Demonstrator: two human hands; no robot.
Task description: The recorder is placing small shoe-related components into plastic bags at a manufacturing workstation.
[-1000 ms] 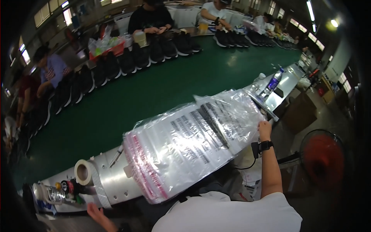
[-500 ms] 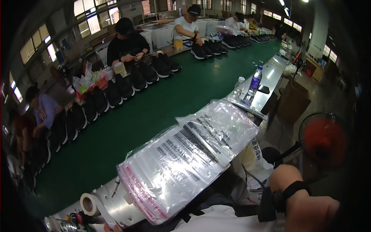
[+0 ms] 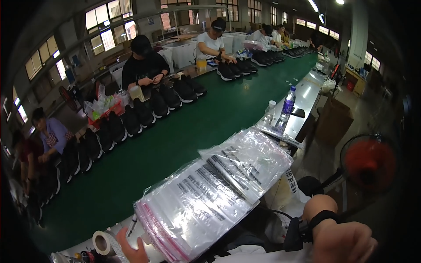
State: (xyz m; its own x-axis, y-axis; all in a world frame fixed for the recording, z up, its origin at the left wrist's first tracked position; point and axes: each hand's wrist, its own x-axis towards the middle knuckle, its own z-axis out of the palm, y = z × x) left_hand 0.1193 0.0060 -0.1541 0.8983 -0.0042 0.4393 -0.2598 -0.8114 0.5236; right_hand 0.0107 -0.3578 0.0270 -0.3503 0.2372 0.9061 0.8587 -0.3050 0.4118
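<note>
Glossily clear, pink-edged bags (image 3: 206,193) — left hand (image 3: 133,251) splayed, right hand (image 3: 344,241) curled, hold unclear.

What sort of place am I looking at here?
Probably a shoe factory's assembly or packing line: black shoes stand in a long row on a green work surface, several people work along its far side, and clear plastic bags lie stacked nearby.

The plastic bags (image 3: 201,193) lie between the roll (image 3: 111,243) at left and the bottles (image 3: 288,105) at right, shoes (image 3: 160,103) beyond.
</note>
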